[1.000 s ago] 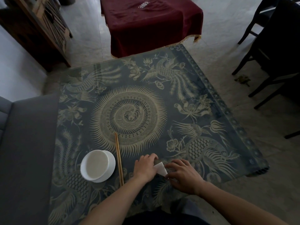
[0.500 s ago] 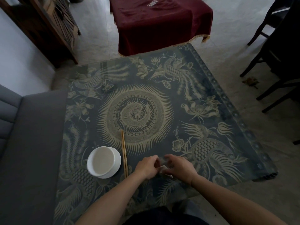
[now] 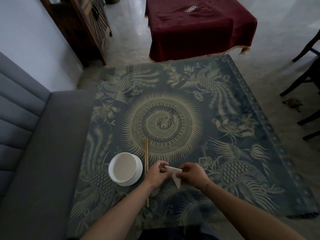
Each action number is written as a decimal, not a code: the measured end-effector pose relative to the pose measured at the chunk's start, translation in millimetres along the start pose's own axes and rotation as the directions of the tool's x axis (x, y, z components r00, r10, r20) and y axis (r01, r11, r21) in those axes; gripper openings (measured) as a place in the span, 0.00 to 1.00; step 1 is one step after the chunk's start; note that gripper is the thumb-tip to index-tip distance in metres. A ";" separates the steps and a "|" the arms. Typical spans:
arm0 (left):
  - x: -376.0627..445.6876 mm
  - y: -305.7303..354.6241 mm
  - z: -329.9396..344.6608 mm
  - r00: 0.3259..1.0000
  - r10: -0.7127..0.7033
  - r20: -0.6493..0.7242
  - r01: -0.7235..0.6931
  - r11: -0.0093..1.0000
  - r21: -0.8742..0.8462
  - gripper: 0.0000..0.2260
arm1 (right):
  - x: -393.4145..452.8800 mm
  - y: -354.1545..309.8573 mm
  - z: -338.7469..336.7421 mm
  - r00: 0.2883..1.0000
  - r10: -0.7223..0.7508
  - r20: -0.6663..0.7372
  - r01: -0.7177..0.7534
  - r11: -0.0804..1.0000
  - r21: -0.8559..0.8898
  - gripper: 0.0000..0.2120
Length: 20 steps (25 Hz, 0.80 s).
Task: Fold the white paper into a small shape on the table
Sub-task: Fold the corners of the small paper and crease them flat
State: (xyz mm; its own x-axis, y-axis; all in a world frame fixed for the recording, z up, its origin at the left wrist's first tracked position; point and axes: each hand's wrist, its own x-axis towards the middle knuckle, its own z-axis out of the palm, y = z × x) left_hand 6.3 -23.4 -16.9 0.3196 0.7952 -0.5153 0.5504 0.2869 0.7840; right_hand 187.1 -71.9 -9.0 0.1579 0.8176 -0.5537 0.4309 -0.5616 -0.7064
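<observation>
The white paper (image 3: pixel 175 175) is a small folded piece held between both hands above the near part of the table (image 3: pixel 225 135). One pointed corner hangs down toward me. My left hand (image 3: pixel 155 174) pinches its left end with the fingers curled. My right hand (image 3: pixel 194 174) grips its right end. The fingers hide part of the paper.
A white bowl (image 3: pixel 125 168) sits on a white saucer left of my hands. A pair of wooden chopsticks (image 3: pixel 146 170) lies between bowl and hands. A grey sofa (image 3: pixel 34 144) is at the left, a red-draped table (image 3: pixel 199 26) beyond, dark chairs (image 3: pixel 308 80) at the right.
The paper lay flat under my fingers a second ago. Both hands now hold it up off the table, and a pointed corner shows. The camera has tilted so the scene sits lower.
</observation>
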 end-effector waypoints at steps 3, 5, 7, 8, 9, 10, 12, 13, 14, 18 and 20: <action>-4.9 -3.6 -3.6 0.996 -0.088 0.008 0.089 0.988 -0.125 0.10 | 4.0 -6.9 4.1 0.999 0.045 -0.009 -0.043 0.988 0.146 0.08; -7.0 -4.8 -4.6 0.992 -0.118 0.035 0.121 0.984 -0.132 0.07 | 5.6 -10.4 6.9 0.999 0.040 -0.009 -0.038 0.988 0.150 0.09; -7.7 -5.9 -5.6 0.991 -0.131 0.031 0.134 0.981 -0.137 0.05 | 5.9 -14.8 10.7 0.999 0.042 -0.002 -0.042 0.986 0.161 0.09; -7.9 -5.9 -6.4 0.990 -0.137 0.024 0.139 0.980 -0.145 0.05 | 6.4 -15.7 12.3 0.999 0.050 0.004 -0.050 0.982 0.182 0.09; -8.3 -5.3 -7.0 0.989 -0.145 0.015 0.146 0.977 -0.158 0.05 | 6.9 -16.3 13.7 0.998 0.061 0.013 -0.062 0.977 0.206 0.10; -8.7 -4.6 -7.8 0.988 -0.155 0.006 0.153 0.972 -0.181 0.05 | 7.1 -17.2 14.9 0.997 0.068 0.023 -0.072 0.971 0.227 0.10; -7.4 -3.4 -8.9 0.985 -0.173 -0.011 0.167 0.961 -0.220 0.04 | 8.5 -18.6 16.2 0.996 0.076 0.042 -0.084 0.962 0.262 0.10; -6.3 -3.0 -9.3 0.984 -0.179 -0.020 0.170 0.960 -0.221 0.04 | 9.9 -18.8 16.6 0.996 0.079 0.049 -0.090 0.958 0.274 0.09; -5.3 -2.8 -9.8 0.983 -0.182 -0.028 0.172 0.962 -0.213 0.04 | 11.6 -19.0 17.0 0.995 0.082 0.056 -0.095 0.954 0.285 0.09; -3.4 -6.5 -11.3 0.979 -0.200 -0.044 0.187 0.961 -0.204 0.05 | 17.2 -17.7 19.6 0.993 0.093 0.073 -0.110 0.951 0.289 0.07; -4.1 -8.8 -10.7 0.975 -0.212 -0.071 0.194 0.960 -0.203 0.05 | 19.6 -17.0 20.4 0.995 0.093 0.030 -0.097 0.961 0.260 0.05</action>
State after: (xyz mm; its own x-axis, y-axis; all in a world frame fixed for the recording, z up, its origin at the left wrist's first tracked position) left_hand -8.2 -23.5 -18.0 0.1401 0.7519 -0.6442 0.4333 0.5384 0.7227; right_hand 164.7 -49.0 -16.8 0.1700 0.7579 -0.6299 0.1681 -0.6521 -0.7393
